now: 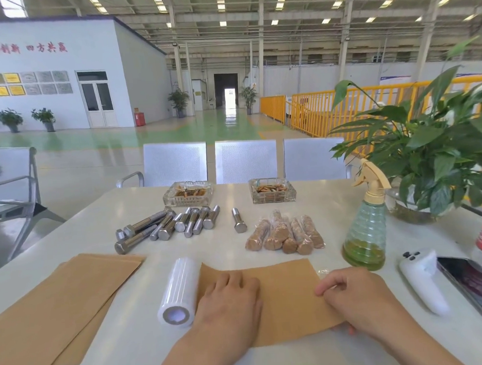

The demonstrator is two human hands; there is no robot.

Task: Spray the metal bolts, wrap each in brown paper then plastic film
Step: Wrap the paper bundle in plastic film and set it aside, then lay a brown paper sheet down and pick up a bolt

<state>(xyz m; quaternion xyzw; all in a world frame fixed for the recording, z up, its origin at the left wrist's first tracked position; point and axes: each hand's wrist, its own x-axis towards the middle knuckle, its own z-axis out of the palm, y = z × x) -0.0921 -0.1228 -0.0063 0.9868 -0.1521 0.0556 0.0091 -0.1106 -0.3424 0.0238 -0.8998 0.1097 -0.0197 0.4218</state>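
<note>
Head view: left hand [231, 300] lies flat on brown paper [288, 298]; right hand [359, 296] pinches its edge.

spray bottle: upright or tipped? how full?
Upright. The spray bottle stands on its base on the table, trigger head on top. Mostly empty: green liquid fills only the bottom band.

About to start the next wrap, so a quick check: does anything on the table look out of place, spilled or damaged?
Nothing spilled or damaged. One bare bolt lies alone between the bolt pile and the wrapped bundles. A clear film scrap sits by the brown sheet corner.
</note>
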